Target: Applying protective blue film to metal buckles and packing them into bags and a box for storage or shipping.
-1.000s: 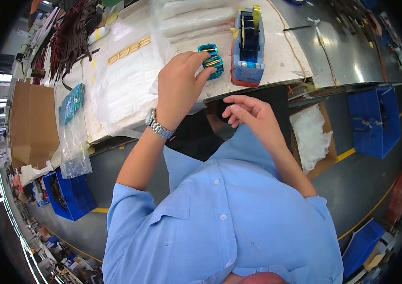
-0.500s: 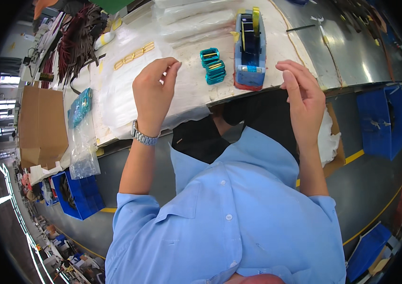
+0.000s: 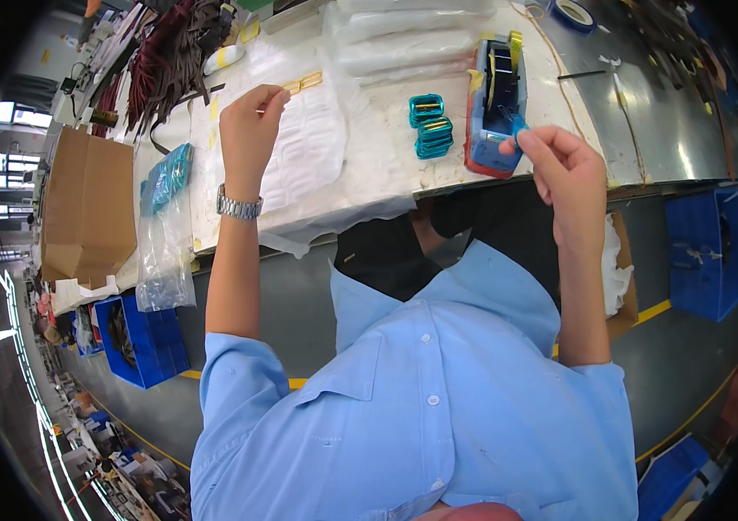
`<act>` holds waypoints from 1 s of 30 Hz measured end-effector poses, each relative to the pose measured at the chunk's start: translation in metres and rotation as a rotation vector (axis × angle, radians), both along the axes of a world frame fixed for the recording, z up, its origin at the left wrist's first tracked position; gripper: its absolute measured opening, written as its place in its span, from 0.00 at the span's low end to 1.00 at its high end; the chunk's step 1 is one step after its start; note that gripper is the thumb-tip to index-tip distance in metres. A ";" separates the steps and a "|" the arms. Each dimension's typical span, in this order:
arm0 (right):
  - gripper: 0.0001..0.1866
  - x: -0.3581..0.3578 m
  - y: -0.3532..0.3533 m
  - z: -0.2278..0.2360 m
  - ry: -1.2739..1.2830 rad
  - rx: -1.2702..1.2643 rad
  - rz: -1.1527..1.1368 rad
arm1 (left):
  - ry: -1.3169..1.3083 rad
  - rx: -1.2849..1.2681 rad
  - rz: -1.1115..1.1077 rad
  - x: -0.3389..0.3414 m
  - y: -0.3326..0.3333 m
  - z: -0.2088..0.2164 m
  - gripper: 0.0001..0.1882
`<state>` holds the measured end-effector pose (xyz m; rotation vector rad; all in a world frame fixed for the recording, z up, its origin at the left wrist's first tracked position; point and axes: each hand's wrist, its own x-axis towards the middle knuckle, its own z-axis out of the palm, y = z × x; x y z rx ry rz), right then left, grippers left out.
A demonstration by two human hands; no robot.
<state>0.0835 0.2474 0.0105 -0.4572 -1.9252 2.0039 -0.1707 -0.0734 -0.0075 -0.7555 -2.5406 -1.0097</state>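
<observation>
Over the left part of the white-covered bench is my left hand [image 3: 247, 135], with a watch at the wrist. Its thumb and fingers are pinched together beside a short row of gold metal buckles [image 3: 306, 82], hiding part of the row; whatever is between the fingertips cannot be made out. My right hand [image 3: 570, 178] pinches a strip of blue tape [image 3: 518, 127] at the front of a blue tape dispenser [image 3: 480, 130]. Left of the dispenser, small bundles wrapped in shiny teal film [image 3: 434, 137] lie one before another.
Clear plastic sleeves [image 3: 412, 39] lie at the back. Dark straps [image 3: 174, 65], a white bottle [image 3: 223, 59] and a bag of teal packs [image 3: 168, 178] are left, near a cardboard box [image 3: 87, 204]. Blue bins [image 3: 709, 252] stand beside the bench; a tape roll [image 3: 574, 15] sits back right.
My right hand has closed on blue tape at the dispenser. My left hand has moved over the gold buckles and now covers part of their row. The whole view has shifted slightly.
</observation>
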 end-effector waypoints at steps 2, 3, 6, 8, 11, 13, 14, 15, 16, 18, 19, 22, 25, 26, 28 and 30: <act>0.10 0.028 -0.018 -0.004 -0.071 -0.047 0.006 | 0.044 -0.064 0.016 -0.013 0.007 -0.003 0.11; 0.10 0.036 -0.024 -0.024 -0.071 -0.109 0.007 | 0.111 -0.127 0.010 -0.019 0.011 -0.004 0.10; 0.09 0.055 -0.042 -0.072 -0.105 -0.248 0.001 | 0.214 -0.249 -0.033 -0.044 0.021 -0.013 0.07; 0.08 0.059 -0.044 -0.079 -0.105 -0.222 -0.014 | 0.254 -0.310 -0.081 -0.057 0.027 -0.020 0.06; 0.08 0.054 -0.042 -0.087 -0.045 -0.264 -0.004 | 0.344 -0.541 -0.206 -0.073 0.036 -0.029 0.05; 0.08 0.053 -0.045 -0.084 -0.018 -0.286 0.009 | 0.301 -0.582 -0.256 -0.076 0.037 -0.034 0.04; 0.08 0.054 -0.045 -0.083 0.013 -0.306 0.030 | 0.296 -0.578 -0.286 -0.074 0.044 -0.033 0.04; 0.07 0.055 -0.043 -0.082 0.022 -0.318 0.034 | 0.309 -0.615 -0.275 -0.073 0.049 -0.031 0.04; 0.07 0.056 -0.044 -0.080 0.015 -0.321 0.017 | 0.322 -0.656 -0.252 -0.073 0.050 -0.028 0.04; 0.06 0.055 -0.043 -0.078 0.064 -0.351 0.061 | 0.266 -0.641 -0.239 -0.081 0.050 -0.028 0.05; 0.06 0.056 -0.042 -0.074 0.061 -0.355 0.070 | 0.212 -0.628 -0.210 -0.086 0.048 -0.028 0.05; 0.06 0.054 -0.044 -0.073 0.074 -0.370 0.097 | -0.095 -0.458 -0.069 -0.111 0.027 -0.031 0.09; 0.05 0.054 -0.043 -0.074 0.067 -0.374 0.127 | -0.394 -0.120 -0.049 -0.126 0.002 -0.018 0.11; 0.05 0.055 -0.042 -0.074 0.063 -0.379 0.113 | -0.576 0.217 -0.080 -0.119 0.007 -0.012 0.12; 0.06 0.057 -0.042 -0.075 0.065 -0.393 0.109 | -0.695 0.338 -0.065 -0.096 0.012 0.005 0.12; 0.06 0.058 -0.043 -0.072 0.057 -0.395 0.107 | -0.931 0.577 -0.329 -0.059 0.018 0.023 0.10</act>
